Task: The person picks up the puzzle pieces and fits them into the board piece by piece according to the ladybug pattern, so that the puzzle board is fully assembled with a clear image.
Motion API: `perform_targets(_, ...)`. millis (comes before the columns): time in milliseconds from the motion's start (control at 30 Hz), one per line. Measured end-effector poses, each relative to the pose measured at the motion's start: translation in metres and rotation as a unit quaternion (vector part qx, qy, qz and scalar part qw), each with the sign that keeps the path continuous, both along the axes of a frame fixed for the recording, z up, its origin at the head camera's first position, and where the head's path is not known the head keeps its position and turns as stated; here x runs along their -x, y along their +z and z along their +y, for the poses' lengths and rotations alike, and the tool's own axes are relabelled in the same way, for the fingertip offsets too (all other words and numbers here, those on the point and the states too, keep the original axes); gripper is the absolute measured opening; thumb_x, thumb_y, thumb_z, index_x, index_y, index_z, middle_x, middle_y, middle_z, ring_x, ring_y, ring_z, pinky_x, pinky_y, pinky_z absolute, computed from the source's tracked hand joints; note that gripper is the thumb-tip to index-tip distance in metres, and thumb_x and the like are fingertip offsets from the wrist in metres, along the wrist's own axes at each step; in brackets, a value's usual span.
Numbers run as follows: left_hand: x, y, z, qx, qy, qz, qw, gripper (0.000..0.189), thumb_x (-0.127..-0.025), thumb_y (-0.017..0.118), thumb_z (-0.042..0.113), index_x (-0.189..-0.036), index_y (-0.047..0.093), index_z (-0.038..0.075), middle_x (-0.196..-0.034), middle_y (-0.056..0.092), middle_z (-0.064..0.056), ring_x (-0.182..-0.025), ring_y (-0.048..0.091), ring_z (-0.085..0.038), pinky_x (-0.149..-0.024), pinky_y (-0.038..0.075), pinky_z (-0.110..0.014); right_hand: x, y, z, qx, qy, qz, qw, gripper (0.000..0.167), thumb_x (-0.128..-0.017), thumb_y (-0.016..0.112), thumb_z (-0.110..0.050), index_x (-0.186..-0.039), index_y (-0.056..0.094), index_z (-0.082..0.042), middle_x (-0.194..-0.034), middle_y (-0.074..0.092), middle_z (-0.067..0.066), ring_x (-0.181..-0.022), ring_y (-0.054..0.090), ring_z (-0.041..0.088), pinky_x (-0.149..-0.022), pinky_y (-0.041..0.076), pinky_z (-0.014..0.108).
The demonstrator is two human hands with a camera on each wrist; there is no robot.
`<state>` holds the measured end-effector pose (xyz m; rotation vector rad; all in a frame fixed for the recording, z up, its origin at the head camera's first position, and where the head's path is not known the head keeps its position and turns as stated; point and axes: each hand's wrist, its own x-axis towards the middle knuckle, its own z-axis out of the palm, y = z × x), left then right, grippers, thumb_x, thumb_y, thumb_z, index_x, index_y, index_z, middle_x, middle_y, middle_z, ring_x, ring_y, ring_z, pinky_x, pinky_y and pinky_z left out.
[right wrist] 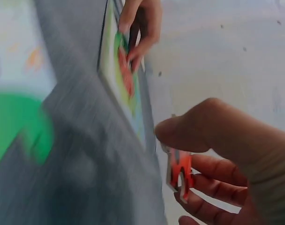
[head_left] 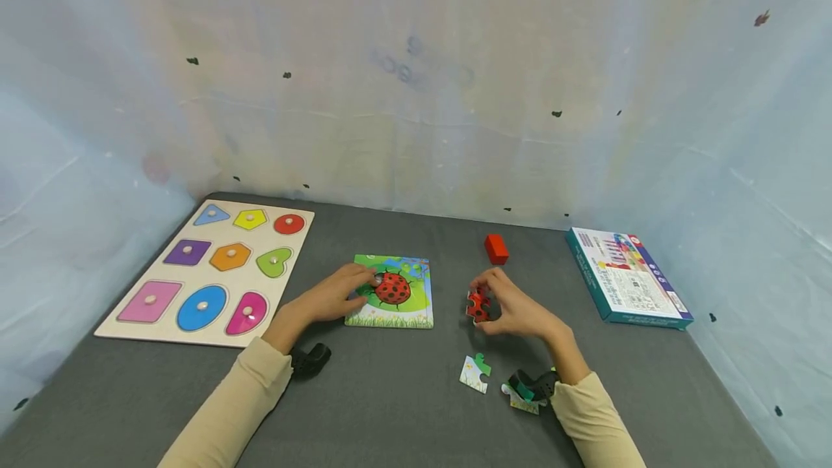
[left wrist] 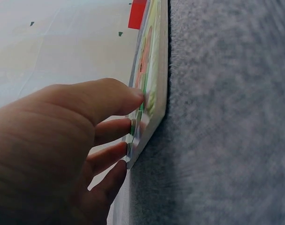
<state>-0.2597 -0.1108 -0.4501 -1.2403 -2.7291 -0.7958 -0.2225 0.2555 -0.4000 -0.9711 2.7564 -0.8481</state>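
Observation:
A ladybug jigsaw board (head_left: 416, 313) with a green border lies on the grey table. My left hand (head_left: 334, 295) rests at its left side, thumb and fingertips touching its face. In the left wrist view the thumb (left wrist: 104, 96) lies over the picture, and the fingertips reach its far edge. To the right of the board, my right hand (head_left: 520, 309) pinches a red and black puzzle piece (head_left: 478, 305) between thumb and fingers. The right wrist view shows that piece (right wrist: 180, 171) held above the table. Two loose puzzle pieces, one white and green (head_left: 473, 375), lie nearer me.
The other loose piece (head_left: 523, 404) is partly hidden by the right wrist strap (head_left: 534, 386). Behind the right hand stands a red block (head_left: 497, 250). A knobbed shape board (head_left: 214, 276) lies at left, a flat box (head_left: 630, 276) at right. Pale sheeting (head_left: 416, 128) surrounds the table.

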Motion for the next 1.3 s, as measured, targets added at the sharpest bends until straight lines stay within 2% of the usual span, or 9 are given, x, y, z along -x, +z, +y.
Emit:
perform_targets(267,0.000,0.001,0.001,-0.001,-0.007,-0.011,0.9999,0.032,-0.091,0.059,0.011,-0.123,0.057,0.006,-0.136,0.046,-0.018,-0.128,0.037,-0.036,-0.101,0.032,-0.052,0.016,0.006,-0.050,0.029,0.042,0.019,0.9985,0.055,-0.077,0.073,-0.014,-0.124,0.047,-0.001,-0.122,0.040,0.010,-0.103,0.044,0.021,-0.085,0.044,0.043)
perform_targets(433,0.001,0.002,0.001,0.006,-0.008,-0.003,0.9999,0.033,-0.091,0.059,0.012,-0.123,0.057,0.007,-0.137,0.045,-0.018,-0.127,0.038,-0.036,-0.100,0.033,-0.053,0.027,-0.001,-0.079,0.034,0.062,0.031,0.9970,0.053,-0.078,0.072,-0.015,-0.122,0.048,0.001,-0.122,0.041,0.012,-0.103,0.046,0.023,-0.084,0.045,0.042)
perform_targets(567,0.002,0.003,0.001,0.007,-0.009,-0.003,0.9999,0.033,-0.091,0.060,0.013,-0.123,0.058,0.006,-0.136,0.045,-0.019,-0.126,0.039,-0.037,-0.100,0.033,-0.053,0.032,-0.007,-0.099,0.039,0.071,0.019,0.9965,0.051,-0.079,0.071,-0.016,-0.122,0.049,0.002,-0.121,0.043,0.015,-0.103,0.047,0.024,-0.086,0.045,0.044)
perform_targets(667,0.002,0.002,0.001,0.010,-0.007,-0.006,0.9999,0.033,-0.091,0.060,0.012,-0.123,0.058,0.007,-0.136,0.045,-0.019,-0.126,0.038,-0.037,-0.100,0.033,-0.053,0.033,-0.013,-0.110,0.029,0.066,0.012,0.9974,0.050,-0.080,0.071,-0.016,-0.121,0.049,0.001,-0.120,0.043,0.015,-0.103,0.047,0.024,-0.085,0.045,0.040)
perform_targets(833,0.001,0.002,0.001,0.007,-0.009,-0.006,0.9999,0.033,-0.090,0.060,0.011,-0.123,0.058,0.007,-0.136,0.045,-0.020,-0.126,0.039,-0.038,-0.099,0.033,-0.054,0.037,-0.023,-0.117,0.007,0.054,0.012,0.9985,0.051,-0.081,0.071,-0.020,-0.123,0.048,0.000,-0.119,0.044,0.013,-0.103,0.047,0.022,-0.085,0.044,0.036)
perform_targets(1067,0.003,-0.001,0.000,-0.008,-0.017,0.006,0.9998,0.031,-0.090,0.061,0.010,-0.120,0.059,0.006,-0.134,0.046,-0.021,-0.124,0.041,-0.038,-0.099,0.035,-0.053,0.040,-0.031,-0.116,0.039,0.054,0.013,0.9977,0.051,-0.080,0.072,-0.016,-0.122,0.049,0.002,-0.119,0.047,0.015,-0.105,0.046,0.026,-0.088,0.042,0.041)
perform_targets(1300,0.003,-0.002,0.000,-0.010,-0.017,0.000,0.9998,0.031,-0.090,0.060,0.011,-0.121,0.060,0.007,-0.134,0.047,-0.021,-0.124,0.040,-0.038,-0.099,0.034,-0.053,0.041,-0.039,-0.118,0.036,0.069,0.041,0.9961,0.049,-0.081,0.070,-0.020,-0.123,0.052,0.000,-0.120,0.049,0.014,-0.110,0.042,0.028,-0.089,0.033,0.049)
